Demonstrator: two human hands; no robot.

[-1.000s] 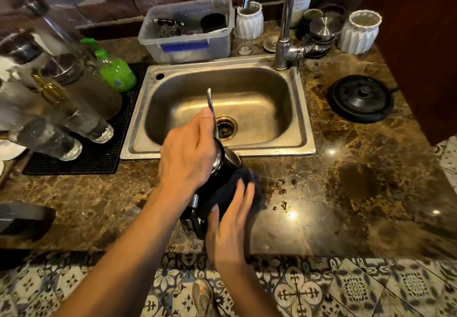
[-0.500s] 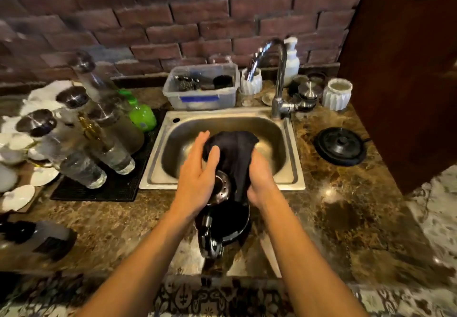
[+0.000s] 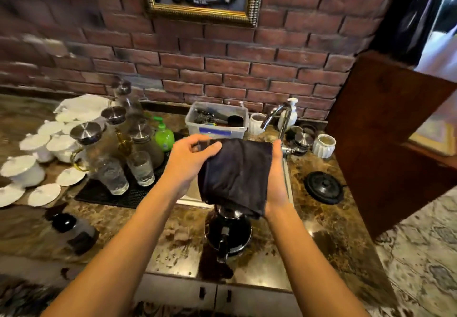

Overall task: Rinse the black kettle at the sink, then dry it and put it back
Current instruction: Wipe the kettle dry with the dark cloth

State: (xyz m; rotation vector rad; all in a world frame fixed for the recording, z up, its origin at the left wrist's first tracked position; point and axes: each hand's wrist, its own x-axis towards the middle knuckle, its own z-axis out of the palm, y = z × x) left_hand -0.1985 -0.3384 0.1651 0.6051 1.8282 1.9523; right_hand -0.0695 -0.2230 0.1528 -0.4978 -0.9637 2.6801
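Note:
The black kettle (image 3: 228,235) stands on the brown stone counter in front of the sink, its handle pointing toward me. A dark cloth (image 3: 235,173) hangs above it and covers its top. My left hand (image 3: 190,161) pinches the cloth's upper left corner. My right hand (image 3: 275,180) holds the cloth's right side from behind. The sink (image 3: 190,193) is mostly hidden behind my hands and the cloth. The kettle's round black base (image 3: 324,188) lies on the counter to the right of the sink.
Glass bottles and tumblers (image 3: 118,153) crowd a black mat left of the sink, with white dishes (image 3: 37,163) further left. A plastic tub (image 3: 217,121), the tap (image 3: 279,121) and white cups (image 3: 324,145) line the brick wall. A brown wooden panel (image 3: 385,131) rises at the right.
The camera view tilted up. Both hands raised the cloth from the kettle's side and spread it wider above the kettle, which stays on the counter.

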